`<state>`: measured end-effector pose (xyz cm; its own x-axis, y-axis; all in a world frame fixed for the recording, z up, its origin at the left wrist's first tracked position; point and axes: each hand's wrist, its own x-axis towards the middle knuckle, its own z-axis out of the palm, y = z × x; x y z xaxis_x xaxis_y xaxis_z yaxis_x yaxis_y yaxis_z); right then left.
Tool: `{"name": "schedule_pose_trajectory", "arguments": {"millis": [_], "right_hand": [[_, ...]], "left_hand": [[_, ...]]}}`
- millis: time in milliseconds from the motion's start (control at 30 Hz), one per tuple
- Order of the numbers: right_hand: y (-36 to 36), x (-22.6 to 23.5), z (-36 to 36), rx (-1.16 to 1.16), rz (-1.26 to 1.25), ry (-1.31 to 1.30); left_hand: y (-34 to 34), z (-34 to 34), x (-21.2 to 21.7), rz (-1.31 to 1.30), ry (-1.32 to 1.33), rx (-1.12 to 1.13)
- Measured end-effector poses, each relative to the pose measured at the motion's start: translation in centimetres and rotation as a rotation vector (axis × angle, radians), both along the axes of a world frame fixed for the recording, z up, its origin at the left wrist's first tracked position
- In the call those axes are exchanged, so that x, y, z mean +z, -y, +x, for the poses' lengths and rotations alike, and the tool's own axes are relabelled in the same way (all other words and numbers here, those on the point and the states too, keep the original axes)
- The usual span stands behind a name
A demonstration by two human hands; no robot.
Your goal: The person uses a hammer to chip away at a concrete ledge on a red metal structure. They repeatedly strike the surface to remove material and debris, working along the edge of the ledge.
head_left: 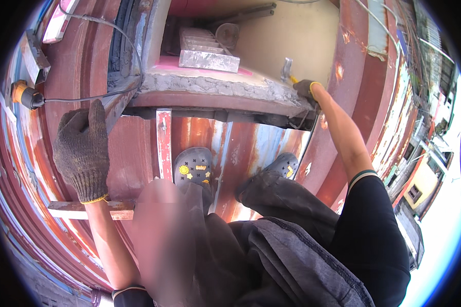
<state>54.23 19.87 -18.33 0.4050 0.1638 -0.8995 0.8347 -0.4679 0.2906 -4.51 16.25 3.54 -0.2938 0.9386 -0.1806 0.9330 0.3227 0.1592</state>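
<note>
Rusty corrugated sheeting [233,153] spreads below a rough mortar ledge [215,88]. Near the ledge's right end, my right hand [306,88] has its gloved fingers closed round a yellow-handled hammer [287,70], metal head outward. To control it well, I'd keep that grip firm, wrist steady, head clear of the rough edge. That arm reaches forward, almost straight; my left hand [83,148] points one finger up near the cable [100,96], and I cannot tell whether its other fingers hold anything.
</note>
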Motion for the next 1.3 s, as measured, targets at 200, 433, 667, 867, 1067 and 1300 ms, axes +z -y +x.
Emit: {"name": "schedule_pose_trajectory", "arguments": {"millis": [200, 433, 667, 867, 1067, 1300], "right_hand": [[-8.5, 6.1, -1.6, -0.017, 0.741, -0.113], [-0.1, 2.6, -7.0, -0.013, 0.897, 0.364], [1.1, 2.0, -5.3, 0.031, -0.14, -0.174], [-6.9, 2.8, 1.4, 0.651, 0.544, -0.139], [-3.4, 4.1, -4.4, -0.009, 0.988, 0.381], [11.1, -5.5, 5.3, 0.514, 0.515, -0.025]], "left_hand": [[0.9, -1.8, -0.6, 0.045, -0.034, -0.121], [0.4, -1.7, -0.3, -0.046, -0.004, -0.037], [0.6, -0.6, 0.5, -0.018, -0.027, -0.033], [0.3, -1.1, 0.9, -0.005, 0.014, -0.021], [-0.1, -0.4, 0.5, -0.084, 0.016, 0.044], [-0.7, 1.3, -0.3, -0.053, 0.084, 0.035]]}}
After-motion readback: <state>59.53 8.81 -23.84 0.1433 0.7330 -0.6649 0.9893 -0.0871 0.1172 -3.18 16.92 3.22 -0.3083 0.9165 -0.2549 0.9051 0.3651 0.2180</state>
